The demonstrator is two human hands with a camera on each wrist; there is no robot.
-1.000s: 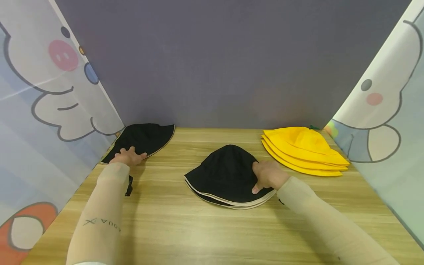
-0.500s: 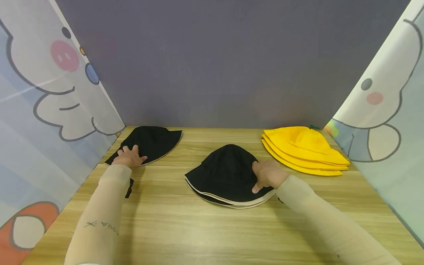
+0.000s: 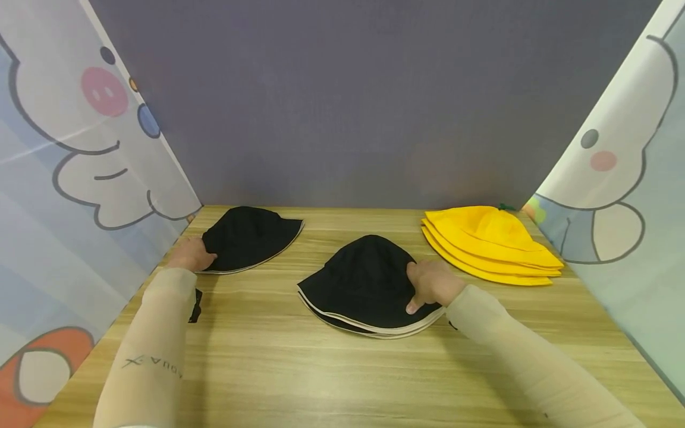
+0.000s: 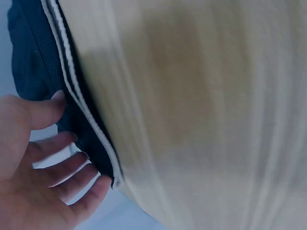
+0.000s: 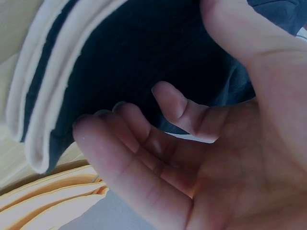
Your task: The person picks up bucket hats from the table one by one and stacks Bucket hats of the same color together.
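Observation:
Black bucket hats with cream-edged brims lie in two places. On the left is a black hat; its edge shows a double cream line in the left wrist view. My left hand touches the near left side of that brim, thumb and fairly straight fingertips against the cloth. At the middle is a stack of black hats with layered brims. My right hand rests against the stack's right side, thumb on the brim, fingers loosely bent with tips touching the cloth; it does not grip it.
A stack of yellow bucket hats lies at the back right of the wooden table. A grey panel stands behind. Cartoon-printed curtains border both sides. A black strap hangs under the left wrist.
The left black hat has shifted right and slightly nearer. My left hand moved right slightly with it, then back left to its brim's left end. My right hand and the middle stack stay put.

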